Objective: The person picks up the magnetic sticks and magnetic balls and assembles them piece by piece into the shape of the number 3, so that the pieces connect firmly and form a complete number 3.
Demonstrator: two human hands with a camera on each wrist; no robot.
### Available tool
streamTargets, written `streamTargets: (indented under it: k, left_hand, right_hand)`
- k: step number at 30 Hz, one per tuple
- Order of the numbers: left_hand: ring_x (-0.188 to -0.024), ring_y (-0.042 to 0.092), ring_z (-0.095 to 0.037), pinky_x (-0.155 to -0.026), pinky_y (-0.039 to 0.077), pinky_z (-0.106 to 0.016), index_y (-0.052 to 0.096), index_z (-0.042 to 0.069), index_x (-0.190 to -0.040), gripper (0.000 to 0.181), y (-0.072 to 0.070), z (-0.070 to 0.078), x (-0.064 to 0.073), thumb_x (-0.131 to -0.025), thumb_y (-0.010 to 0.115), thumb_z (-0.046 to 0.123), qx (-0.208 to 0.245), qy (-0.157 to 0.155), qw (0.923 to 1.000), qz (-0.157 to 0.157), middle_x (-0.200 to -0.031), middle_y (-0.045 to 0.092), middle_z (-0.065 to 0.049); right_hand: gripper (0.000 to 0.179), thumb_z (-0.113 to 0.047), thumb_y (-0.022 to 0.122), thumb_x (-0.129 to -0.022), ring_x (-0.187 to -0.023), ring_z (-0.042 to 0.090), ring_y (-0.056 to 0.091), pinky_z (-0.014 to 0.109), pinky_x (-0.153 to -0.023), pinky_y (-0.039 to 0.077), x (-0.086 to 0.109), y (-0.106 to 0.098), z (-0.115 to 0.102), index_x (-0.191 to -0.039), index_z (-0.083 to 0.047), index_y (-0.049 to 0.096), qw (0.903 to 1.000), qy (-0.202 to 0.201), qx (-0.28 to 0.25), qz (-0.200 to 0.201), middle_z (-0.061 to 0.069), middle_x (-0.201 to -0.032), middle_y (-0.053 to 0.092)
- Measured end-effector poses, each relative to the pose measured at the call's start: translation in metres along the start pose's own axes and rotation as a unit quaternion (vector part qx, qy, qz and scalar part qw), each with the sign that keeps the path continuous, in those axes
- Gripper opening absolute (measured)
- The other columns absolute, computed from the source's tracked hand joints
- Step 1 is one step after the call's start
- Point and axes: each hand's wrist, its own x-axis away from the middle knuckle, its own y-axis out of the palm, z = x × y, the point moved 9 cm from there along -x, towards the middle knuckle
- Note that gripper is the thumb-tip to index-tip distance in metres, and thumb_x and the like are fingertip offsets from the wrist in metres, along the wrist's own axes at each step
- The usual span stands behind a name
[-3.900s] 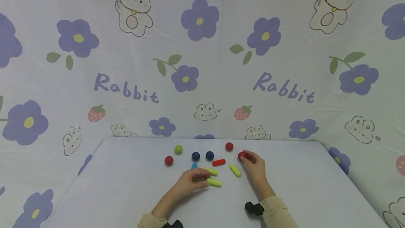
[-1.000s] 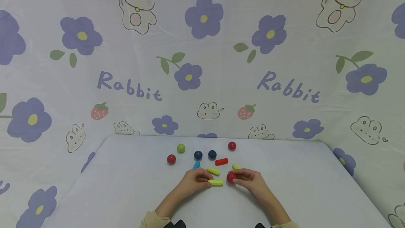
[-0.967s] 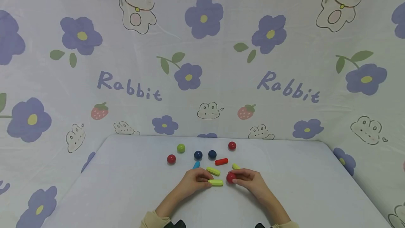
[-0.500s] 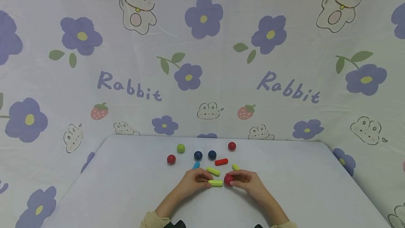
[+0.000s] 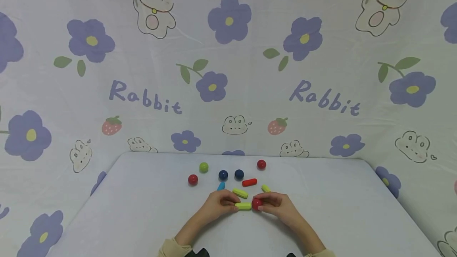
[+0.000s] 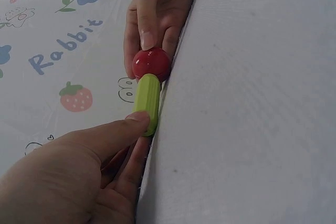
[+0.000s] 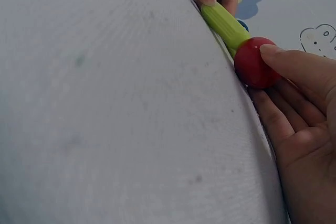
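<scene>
My left hand (image 5: 219, 203) pinches a short yellow-green ridged rod (image 6: 147, 100) between thumb and fingers. A glossy red ball (image 7: 257, 62) is gripped by the thumb and fingers of my right hand (image 5: 280, 205). Rod end and ball meet in both wrist views, the rod pointing at the ball. Just beyond the hands lie a second yellow-green rod (image 5: 240, 193) and a third yellow-green rod (image 5: 265, 188), the latter partly covered by my right hand. A blue rod (image 5: 221, 186) shows behind my left hand, its lower end hidden.
Farther back on the white table (image 5: 143, 209) are a red rod (image 5: 249, 182), two dark blue balls (image 5: 223, 175), a green ball (image 5: 204, 167), a red ball at left (image 5: 192, 179) and another red ball (image 5: 261, 164) at right. A patterned rabbit cloth (image 5: 235, 102) hangs behind the table.
My right hand first held the red ball at the right, then brought it left and nearer, up to the rod's end. My left hand has stayed nearly in place, taking hold of the rod.
</scene>
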Motion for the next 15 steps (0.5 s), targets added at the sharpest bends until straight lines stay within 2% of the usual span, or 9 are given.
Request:
streamTargets:
  k: [4, 9, 15]
  left_hand:
    - [-0.099, 0.069, -0.015, -0.085, 0.056, -0.019, 0.071, 0.012, -0.105, 0.021, 0.0003, -0.0014, -0.0006, -0.084, 0.074, 0.008, -0.003, 0.003, 1.0, -0.004, -0.109, 0.069, -0.006]
    - [-0.097, 0.069, -0.009, -0.085, 0.056, -0.019, 0.071, 0.014, -0.105, 0.021, 0.0003, -0.0022, -0.0008, -0.084, 0.074, 0.008, -0.005, -0.001, 1.0, -0.004, -0.108, 0.069, -0.003]
    - [-0.103, 0.069, -0.016, -0.088, 0.055, -0.019, 0.07, 0.011, -0.11, 0.026, 0.0013, 0.0022, 0.0003, -0.085, 0.073, 0.007, -0.001, 0.007, 0.9999, -0.007, -0.112, 0.069, -0.006]
  right_hand:
    - [0.043, -0.015, 0.075, -0.085, -0.114, 0.018, 0.066, 0.021, -0.093, 0.053, -0.0007, 0.0014, -0.0007, -0.124, -0.001, 0.063, 0.9999, -0.011, -0.006, -0.008, 0.022, -0.128, 0.063]
    - [0.043, -0.016, 0.076, -0.084, -0.113, 0.011, 0.066, 0.021, -0.094, 0.053, -0.0012, 0.0004, 0.0017, -0.124, -0.004, 0.064, 1.0, -0.001, -0.003, -0.004, 0.019, -0.128, 0.064]
    - [0.042, -0.016, 0.076, -0.084, -0.112, 0.01, 0.066, 0.02, -0.094, 0.052, -0.0012, 0.0006, 0.0027, -0.123, -0.006, 0.064, 1.0, 0.006, -0.006, -0.003, 0.017, -0.127, 0.065]
